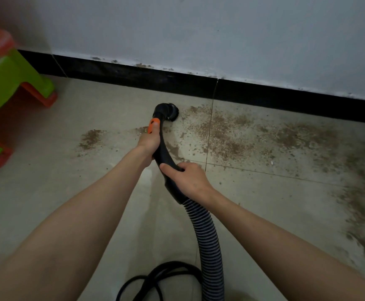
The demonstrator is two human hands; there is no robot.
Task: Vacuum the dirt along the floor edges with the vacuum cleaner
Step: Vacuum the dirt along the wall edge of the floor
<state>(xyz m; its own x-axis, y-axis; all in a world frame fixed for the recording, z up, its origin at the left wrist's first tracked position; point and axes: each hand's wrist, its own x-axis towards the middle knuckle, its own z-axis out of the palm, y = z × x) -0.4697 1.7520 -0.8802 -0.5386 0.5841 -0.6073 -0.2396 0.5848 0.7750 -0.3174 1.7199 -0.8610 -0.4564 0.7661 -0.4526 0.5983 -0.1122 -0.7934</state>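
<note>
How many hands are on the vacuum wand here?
2. The left hand grips it near the orange slider, behind the brush head; the right hand grips lower, above the hose.

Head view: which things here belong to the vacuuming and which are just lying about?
Part of the job:
vacuum handle, gripped by left hand and right hand
brush nozzle
ribbed hose
dirt on the floor by the black skirting

Lying about:
stacked plastic stools
coiled black cord

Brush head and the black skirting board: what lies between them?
In the head view, only pale floor tile separates the brush head from the skirting board; the dirt spreads to its right.
</note>
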